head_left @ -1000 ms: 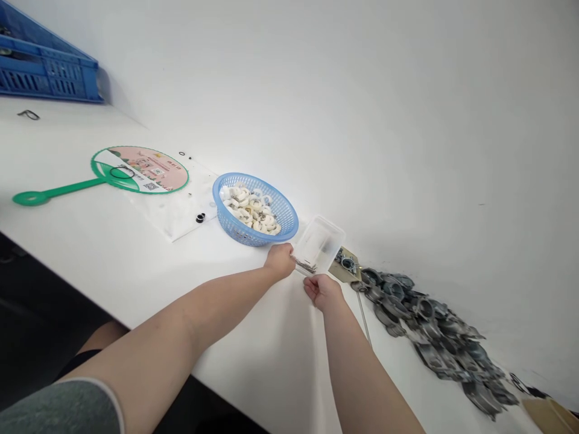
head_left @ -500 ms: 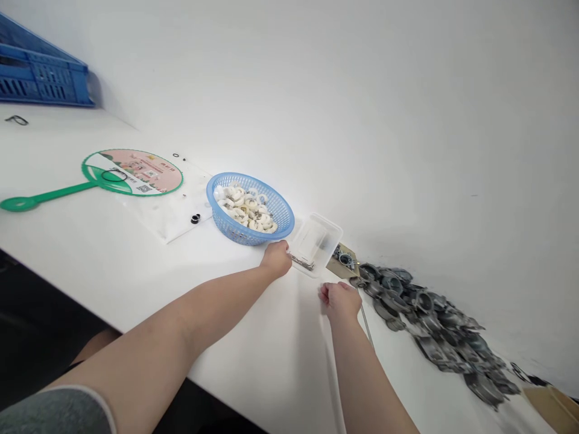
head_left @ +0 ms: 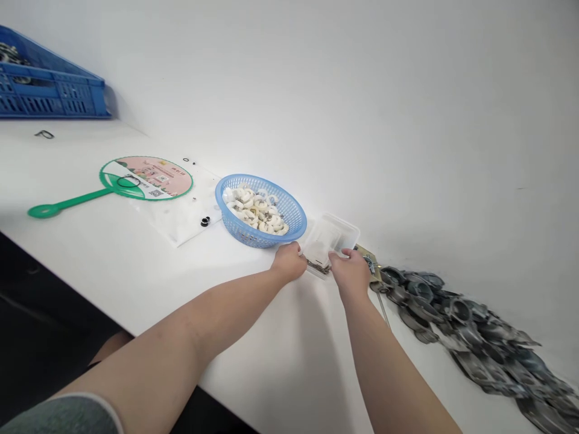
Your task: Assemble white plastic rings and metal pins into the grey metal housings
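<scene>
Two bare forearms reach forward across a white table (head_left: 136,289) from the near side. The left hand (head_left: 289,262) and the right hand (head_left: 350,271) meet at a shallow clear plastic box (head_left: 332,238), which sits toward the far edge of the table, just right of a round blue plastic basket (head_left: 260,179). A small bundle of thin metal rods (head_left: 318,266) lies at the box's near edge, between the hands. Both hands are curled downward, with the left against the bundle and the right at the box, but it is impossible to tell whether either is gripping. The box looks light, thin-walled and slick, so it would probably be safest held by its rim. The rods look stiff and slender, likely to slip apart unless gathered together. The basket holds white rings (head_left: 256,208). Grey metal clamps (head_left: 456,313) spread along the far right, and a green-handled paper fan (head_left: 147,178) lies to the left.
</scene>
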Demonstrator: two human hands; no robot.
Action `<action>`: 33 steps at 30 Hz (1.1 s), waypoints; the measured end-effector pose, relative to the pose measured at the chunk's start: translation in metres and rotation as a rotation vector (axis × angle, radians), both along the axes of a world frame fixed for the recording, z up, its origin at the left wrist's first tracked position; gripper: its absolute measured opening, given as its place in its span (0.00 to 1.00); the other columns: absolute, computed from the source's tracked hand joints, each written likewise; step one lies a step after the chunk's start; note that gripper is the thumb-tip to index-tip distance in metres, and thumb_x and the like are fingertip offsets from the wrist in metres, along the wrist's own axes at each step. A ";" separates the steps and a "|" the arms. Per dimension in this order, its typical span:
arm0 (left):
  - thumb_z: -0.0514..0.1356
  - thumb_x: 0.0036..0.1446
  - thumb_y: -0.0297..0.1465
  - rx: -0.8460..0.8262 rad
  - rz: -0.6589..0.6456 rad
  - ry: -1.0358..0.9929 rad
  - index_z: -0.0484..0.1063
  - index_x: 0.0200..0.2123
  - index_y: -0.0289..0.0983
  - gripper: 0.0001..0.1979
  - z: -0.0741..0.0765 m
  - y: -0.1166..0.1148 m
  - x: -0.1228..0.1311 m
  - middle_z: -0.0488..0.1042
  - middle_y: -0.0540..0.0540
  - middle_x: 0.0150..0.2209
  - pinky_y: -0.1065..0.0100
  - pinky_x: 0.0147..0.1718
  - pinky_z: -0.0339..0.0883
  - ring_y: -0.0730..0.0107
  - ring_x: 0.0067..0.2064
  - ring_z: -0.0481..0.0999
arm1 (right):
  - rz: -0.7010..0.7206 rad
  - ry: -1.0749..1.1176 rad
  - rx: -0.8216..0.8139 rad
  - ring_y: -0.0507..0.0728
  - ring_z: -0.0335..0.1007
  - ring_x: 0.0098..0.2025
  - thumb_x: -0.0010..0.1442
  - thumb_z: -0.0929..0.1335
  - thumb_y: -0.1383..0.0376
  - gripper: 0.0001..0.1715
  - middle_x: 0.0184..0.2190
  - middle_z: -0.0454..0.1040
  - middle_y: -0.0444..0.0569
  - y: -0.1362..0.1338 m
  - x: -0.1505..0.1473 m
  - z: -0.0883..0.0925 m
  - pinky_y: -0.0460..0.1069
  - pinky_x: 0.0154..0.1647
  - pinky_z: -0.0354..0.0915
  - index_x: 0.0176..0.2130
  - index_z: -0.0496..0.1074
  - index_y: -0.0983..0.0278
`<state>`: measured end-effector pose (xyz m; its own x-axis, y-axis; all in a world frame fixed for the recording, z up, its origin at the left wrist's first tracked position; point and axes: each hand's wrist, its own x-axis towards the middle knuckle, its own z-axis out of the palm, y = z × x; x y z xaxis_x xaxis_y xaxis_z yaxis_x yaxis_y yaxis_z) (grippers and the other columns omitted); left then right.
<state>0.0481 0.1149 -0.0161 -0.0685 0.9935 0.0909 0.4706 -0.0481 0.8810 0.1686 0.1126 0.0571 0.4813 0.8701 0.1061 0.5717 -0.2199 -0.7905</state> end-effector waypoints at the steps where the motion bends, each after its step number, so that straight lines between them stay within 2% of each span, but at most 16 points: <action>1: 0.54 0.54 0.29 -0.003 0.000 0.000 0.68 0.40 0.36 0.10 0.000 0.000 0.000 0.74 0.41 0.41 0.67 0.42 0.63 0.61 0.44 0.71 | -0.002 -0.062 0.028 0.61 0.69 0.42 0.45 0.71 0.63 0.23 0.33 0.73 0.51 -0.006 0.002 -0.002 0.54 0.49 0.61 0.42 0.69 0.65; 2: 0.54 0.53 0.28 -0.006 -0.001 0.001 0.69 0.40 0.37 0.10 0.001 0.000 -0.001 0.74 0.41 0.41 0.67 0.42 0.63 0.61 0.44 0.71 | -0.003 -0.128 0.052 0.62 0.68 0.44 0.45 0.71 0.62 0.23 0.34 0.73 0.52 -0.014 0.004 -0.005 0.55 0.51 0.59 0.42 0.69 0.65; 5: 0.55 0.51 0.26 -0.012 -0.005 0.003 0.69 0.40 0.37 0.11 0.003 0.001 -0.002 0.75 0.42 0.41 0.68 0.42 0.63 0.61 0.44 0.71 | -0.035 -0.301 0.056 0.61 0.69 0.40 0.50 0.68 0.59 0.23 0.32 0.75 0.51 -0.044 0.013 -0.021 0.54 0.48 0.59 0.45 0.68 0.64; 8: 0.56 0.50 0.25 -0.018 -0.005 0.011 0.69 0.41 0.36 0.12 0.003 0.001 -0.002 0.75 0.41 0.40 0.68 0.42 0.63 0.61 0.44 0.71 | -0.049 -0.292 -0.055 0.59 0.69 0.38 0.50 0.67 0.58 0.21 0.31 0.75 0.48 -0.068 0.022 -0.041 0.52 0.45 0.60 0.44 0.68 0.62; 11: 0.55 0.50 0.25 -0.014 0.010 0.023 0.69 0.41 0.35 0.13 0.003 0.000 -0.003 0.75 0.41 0.40 0.68 0.42 0.63 0.62 0.44 0.71 | -0.002 -0.263 -0.133 0.58 0.69 0.37 0.51 0.66 0.57 0.19 0.31 0.75 0.46 -0.078 0.026 -0.051 0.51 0.42 0.60 0.43 0.69 0.61; 17: 0.55 0.51 0.25 0.005 0.043 0.037 0.69 0.42 0.35 0.13 0.003 -0.006 -0.004 0.74 0.40 0.41 0.68 0.43 0.62 0.63 0.44 0.71 | 0.028 -0.299 -0.206 0.58 0.68 0.38 0.50 0.66 0.56 0.17 0.32 0.75 0.44 -0.071 0.027 -0.051 0.49 0.37 0.59 0.41 0.70 0.57; 27: 0.53 0.52 0.25 0.061 0.117 0.086 0.68 0.40 0.35 0.11 0.005 -0.020 -0.003 0.75 0.43 0.35 0.68 0.40 0.63 0.64 0.40 0.72 | 0.080 -0.322 -0.204 0.58 0.66 0.38 0.51 0.66 0.55 0.15 0.34 0.73 0.44 -0.073 0.027 -0.054 0.49 0.34 0.56 0.40 0.70 0.55; 33: 0.51 0.54 0.27 0.113 0.095 0.139 0.70 0.35 0.37 0.09 0.006 -0.036 -0.003 0.76 0.43 0.34 0.67 0.39 0.62 0.63 0.38 0.73 | 0.098 -0.329 -0.201 0.57 0.65 0.35 0.51 0.65 0.56 0.10 0.32 0.73 0.45 -0.076 0.025 -0.051 0.48 0.31 0.53 0.32 0.69 0.58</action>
